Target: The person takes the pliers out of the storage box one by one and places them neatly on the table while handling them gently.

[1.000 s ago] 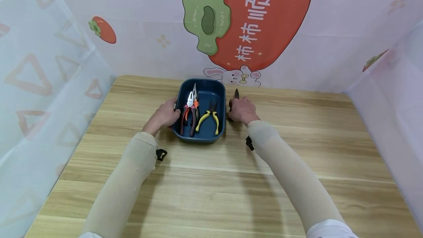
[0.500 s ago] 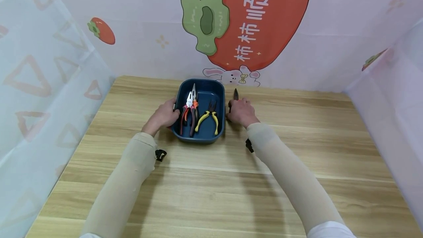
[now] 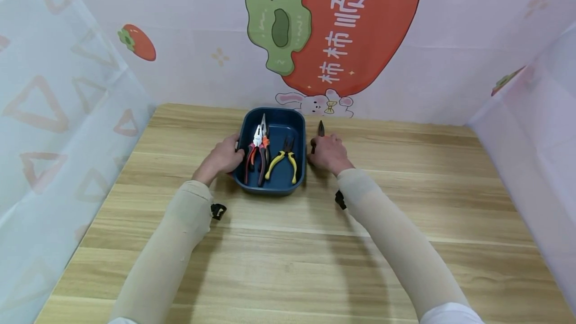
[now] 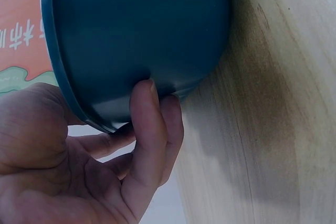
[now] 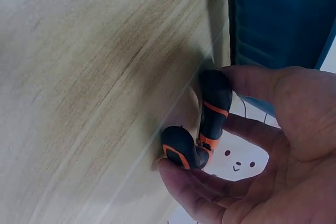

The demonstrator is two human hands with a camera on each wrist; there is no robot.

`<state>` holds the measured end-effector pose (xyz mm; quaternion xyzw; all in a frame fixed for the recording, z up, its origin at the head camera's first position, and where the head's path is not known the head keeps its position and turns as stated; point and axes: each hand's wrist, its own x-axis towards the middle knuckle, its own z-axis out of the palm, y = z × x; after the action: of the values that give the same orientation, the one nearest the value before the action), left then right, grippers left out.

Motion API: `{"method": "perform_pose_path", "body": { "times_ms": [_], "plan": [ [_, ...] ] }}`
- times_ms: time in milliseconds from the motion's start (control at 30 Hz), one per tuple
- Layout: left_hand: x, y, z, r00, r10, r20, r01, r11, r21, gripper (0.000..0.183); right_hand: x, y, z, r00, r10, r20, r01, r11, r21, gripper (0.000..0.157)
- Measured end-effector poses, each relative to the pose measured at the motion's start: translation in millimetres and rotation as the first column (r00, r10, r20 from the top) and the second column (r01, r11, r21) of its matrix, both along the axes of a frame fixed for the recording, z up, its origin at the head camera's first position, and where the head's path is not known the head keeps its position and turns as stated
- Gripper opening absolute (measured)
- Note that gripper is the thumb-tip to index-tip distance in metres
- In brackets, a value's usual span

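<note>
In the head view a dark blue box [image 3: 270,191] stands towards the back of the table. My left hand [image 3: 223,156] grips its left side, the thumb at the rim and the fingers against the outer wall [image 4: 142,30]. Just right of the box, my right hand [image 3: 330,154] holds pliers [image 3: 321,128] with black and orange handles [image 5: 214,111], dark nose pointing to the back wall. Inside the box lie long-nose pliers [image 3: 264,126] and red-and-dark-handled pliers [image 3: 257,139] on the left, and yellow-handled pliers [image 3: 292,160] on the right.
A wooden table [image 3: 288,274] carries everything. Printed white cloth [image 3: 189,64] rises behind it and along both sides. Black camera mounts [image 3: 218,211] hang beneath both wrists.
Hardly anything moves. The whole head view drifts very slightly left, while both hands keep their holds on the box and the pliers.
</note>
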<state>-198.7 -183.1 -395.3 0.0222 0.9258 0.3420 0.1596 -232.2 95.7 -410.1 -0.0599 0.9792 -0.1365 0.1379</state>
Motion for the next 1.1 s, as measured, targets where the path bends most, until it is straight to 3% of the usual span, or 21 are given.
{"method": "perform_pose_path", "body": {
  "times_ms": [267,433,633,767,1100],
  "plan": [
    [-2.6,0,-1.2,1.0,-0.003,-0.006,0.003,1.0,0.019,0.054,4.4,12,9.5,0.998,0.012,-0.064,-0.015,0.999,-0.049,0.045],
    [-3.2,0,-1.5,1.0,-0.005,-0.014,0.005,1.0,0.023,0.054,6.2,16,19.4,0.991,-0.009,-0.136,-0.003,0.996,-0.09,0.039],
    [-2.1,-1,-3.2,1.0,0.005,0.01,-0.005,0.998,0.061,0.053,9.2,15,33.7,0.967,-0.053,-0.248,0.008,0.983,-0.181,0.022],
    [-1.4,-2,-2.2,1.0,0.008,0.01,-0.008,0.998,0.068,0.052,11.7,9,47.1,0.949,-0.048,-0.312,-0.015,0.981,-0.195,0.022],
    [-0.8,-1,-1.8,1.0,0.002,0.027,-0.004,0.997,0.075,0.053,21.2,-15,66.7,0.97,0.022,-0.244,-0.064,0.984,-0.166,0.028]
  ]
}}
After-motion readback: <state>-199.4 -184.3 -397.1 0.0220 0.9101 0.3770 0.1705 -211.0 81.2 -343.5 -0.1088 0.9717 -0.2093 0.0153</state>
